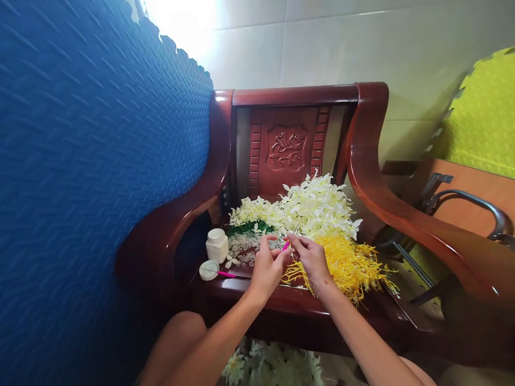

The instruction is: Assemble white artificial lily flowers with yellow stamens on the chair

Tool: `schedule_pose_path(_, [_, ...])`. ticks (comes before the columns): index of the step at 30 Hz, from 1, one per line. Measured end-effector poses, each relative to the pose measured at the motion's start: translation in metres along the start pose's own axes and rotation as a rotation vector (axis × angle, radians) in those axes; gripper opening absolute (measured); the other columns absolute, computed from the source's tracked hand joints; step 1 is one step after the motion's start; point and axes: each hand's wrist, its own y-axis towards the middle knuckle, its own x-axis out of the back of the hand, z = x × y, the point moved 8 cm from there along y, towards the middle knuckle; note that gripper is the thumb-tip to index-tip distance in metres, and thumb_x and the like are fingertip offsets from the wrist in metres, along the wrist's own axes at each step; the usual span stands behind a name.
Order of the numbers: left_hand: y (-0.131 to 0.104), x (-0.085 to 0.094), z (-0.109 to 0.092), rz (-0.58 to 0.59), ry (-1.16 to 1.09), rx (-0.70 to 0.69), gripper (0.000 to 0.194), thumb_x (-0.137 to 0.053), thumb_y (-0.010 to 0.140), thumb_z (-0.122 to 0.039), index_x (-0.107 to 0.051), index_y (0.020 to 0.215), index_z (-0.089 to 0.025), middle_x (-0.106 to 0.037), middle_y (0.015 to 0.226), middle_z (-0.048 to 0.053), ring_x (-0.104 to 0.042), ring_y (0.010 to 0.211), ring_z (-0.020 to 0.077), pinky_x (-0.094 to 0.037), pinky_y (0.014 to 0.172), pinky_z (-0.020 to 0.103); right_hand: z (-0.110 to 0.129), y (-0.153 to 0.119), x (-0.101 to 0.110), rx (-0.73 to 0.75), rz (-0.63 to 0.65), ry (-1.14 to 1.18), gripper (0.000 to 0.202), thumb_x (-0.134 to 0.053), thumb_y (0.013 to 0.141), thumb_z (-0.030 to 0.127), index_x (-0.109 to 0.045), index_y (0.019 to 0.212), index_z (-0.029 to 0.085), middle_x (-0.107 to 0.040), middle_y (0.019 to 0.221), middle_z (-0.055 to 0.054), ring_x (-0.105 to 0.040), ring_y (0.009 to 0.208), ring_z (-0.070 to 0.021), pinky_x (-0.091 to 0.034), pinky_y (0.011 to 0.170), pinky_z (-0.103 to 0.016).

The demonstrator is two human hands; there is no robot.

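Note:
My left hand (pixel 266 268) is closed on a slim pink stick-like piece (pixel 286 246), its exact kind unclear. Right beside it, my right hand (pixel 314 263) pinches at the piece's tip, with what it holds too small to make out. Beyond the hands lies a heap of white artificial flower petals (pixel 321 205). Yellow stringy stamens (pixel 348 268) are piled by my right hand. Small clear rings (pixel 246 251) and green bits (pixel 250 227) are spread left of centre. A pink-handled brush (pixel 226 274) rests with its tip on a round white lid (pixel 209 270), near a white jar (pixel 217 246).
All this lies on the seat of a dark red wooden armchair (pixel 296 95). A blue foam mat (pixel 91 165) stands along the left. At right are an orange-brown board with a metal frame (pixel 469 199) and a yellow mat (pixel 491 106). White flowers (pixel 272 370) sit below the seat.

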Motion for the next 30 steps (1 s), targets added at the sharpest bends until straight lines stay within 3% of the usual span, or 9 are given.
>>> schedule_pose_path(10, [-0.002,0.005,-0.003,-0.037,0.020,-0.018,0.032,-0.058,0.086,-0.033,-0.042,0.111,-0.021,-0.070,0.069,0.000,-0.061,0.059,0.0130,-0.044,0.057,0.020,-0.007,0.006,-0.003,-0.004,0.095,-0.084,0.042,-0.072,0.068,0.056,-0.071,0.071,0.014,-0.038,0.046,0.006,-0.032,0.047,-0.0088,-0.027,0.046,-0.024])
schedule_pose_path(14, [0.003,0.003,0.000,-0.007,0.032,-0.009,0.031,-0.058,0.086,-0.036,-0.044,0.109,-0.021,-0.069,0.070,0.000,-0.060,0.054,0.0125,-0.042,0.051,0.019,0.002,0.006,-0.004,0.054,0.084,-0.132,0.041,-0.070,0.071,0.055,-0.075,0.079,0.015,-0.054,0.054,0.001,-0.044,0.051,-0.0120,-0.035,0.050,-0.025])
schedule_pose_path(17, [0.009,0.003,0.004,0.063,0.118,0.051,0.025,-0.055,0.086,-0.042,-0.056,0.089,-0.017,-0.068,0.066,0.002,-0.058,0.045,0.0117,-0.040,0.046,0.020,0.015,0.006,-0.007,0.164,0.063,-0.188,0.037,-0.068,0.074,0.052,-0.077,0.083,0.017,-0.068,0.074,-0.005,-0.057,0.069,-0.0175,-0.043,0.064,-0.029])
schedule_pose_path(20, [0.016,0.009,0.005,0.132,0.238,0.055,0.036,-0.053,0.086,-0.045,-0.061,0.068,-0.014,-0.061,0.052,0.001,-0.055,0.043,0.0111,-0.039,0.047,0.020,0.019,0.010,-0.012,0.217,0.043,-0.217,0.036,-0.068,0.073,0.052,-0.077,0.080,0.018,-0.070,0.081,-0.006,-0.061,0.078,-0.0203,-0.045,0.072,-0.031])
schedule_pose_path(22, [0.019,0.012,0.008,0.185,0.242,0.065,0.037,-0.053,0.085,-0.045,-0.064,0.068,-0.014,-0.056,0.046,0.000,-0.053,0.042,0.0110,-0.039,0.046,0.020,0.015,0.013,-0.014,0.190,0.011,-0.211,0.041,-0.068,0.072,0.056,-0.075,0.080,0.017,-0.070,0.076,-0.006,-0.061,0.073,-0.0201,-0.046,0.067,-0.031])
schedule_pose_path(25, [0.022,0.013,0.016,0.244,0.146,0.134,0.039,-0.050,0.086,-0.046,-0.067,0.074,-0.012,-0.061,0.052,0.003,-0.051,0.040,0.0104,-0.040,0.042,0.020,0.009,0.015,-0.016,0.154,-0.065,-0.170,0.048,-0.068,0.069,0.061,-0.070,0.087,0.016,-0.069,0.073,-0.006,-0.061,0.066,-0.0191,-0.046,0.059,-0.029])
schedule_pose_path(30, [0.024,0.020,0.018,0.148,0.017,0.154,0.034,-0.048,0.086,-0.043,-0.062,0.078,-0.012,-0.068,0.069,0.007,-0.054,0.040,0.0096,-0.044,0.041,0.021,0.014,0.013,-0.036,0.203,0.013,-0.273,0.043,-0.067,0.071,0.062,-0.065,0.080,0.019,-0.070,0.075,-0.006,-0.063,0.070,-0.0201,-0.048,0.067,-0.031])
